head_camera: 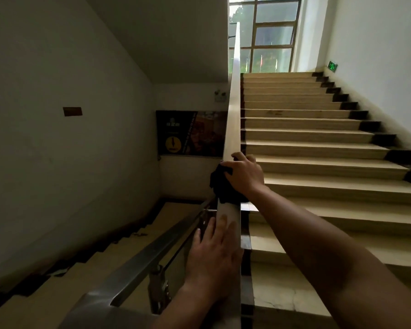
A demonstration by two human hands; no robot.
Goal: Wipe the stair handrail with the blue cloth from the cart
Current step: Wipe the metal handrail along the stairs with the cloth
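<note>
Dark cloth [220,184] on handrail [233,119], right hand [243,174] gripping, left hand [215,255] flat

**One head view, aimed up the stairwell**

I have a single wide-angle camera, worn on the person's head, and no second view to share any part of the scene with it. It faces forward and slightly down, along the handrail [233,119] that climbs away from me up the middle of the frame. The rising stairs [318,148] fill my right side, a descending flight falls away at lower left, and a window [268,32] sits far off at the top. I am close in: the left hand [215,255] and right hand [243,174] lie near the lens, forearms entering from the bottom edge. Straight lines bow towards the frame edges.
</note>
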